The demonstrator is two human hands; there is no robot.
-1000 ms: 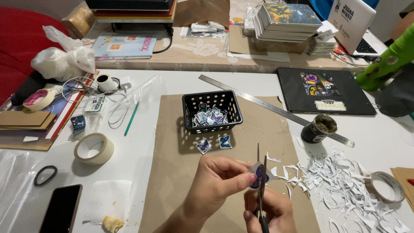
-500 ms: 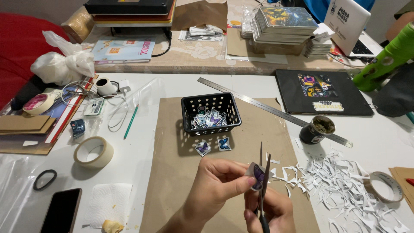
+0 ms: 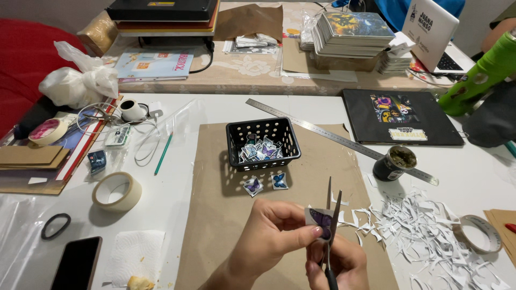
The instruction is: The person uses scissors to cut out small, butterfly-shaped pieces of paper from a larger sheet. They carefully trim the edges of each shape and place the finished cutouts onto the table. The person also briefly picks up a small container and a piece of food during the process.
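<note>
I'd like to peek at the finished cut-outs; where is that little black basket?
The black basket sits mid-table at the far end of the brown paper sheet, just this side of the metal ruler, with two butterfly cut-outs lying before it.

Beyond your black basket (image 3: 262, 144), a white laptop lid (image 3: 430, 24) stands far right; the dark phone screen (image 3: 77, 263) lies near left.

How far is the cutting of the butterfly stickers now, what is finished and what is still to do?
Done: the black plastic basket holds many cut stickers, two cut butterfly stickers lie on the brown paper sheet, and white paper scraps are piled beside it. In hand: the left hand holds a purple butterfly sticker between the open blades of the scissors in the right hand. Left: its white border is partly untrimmed.
</note>
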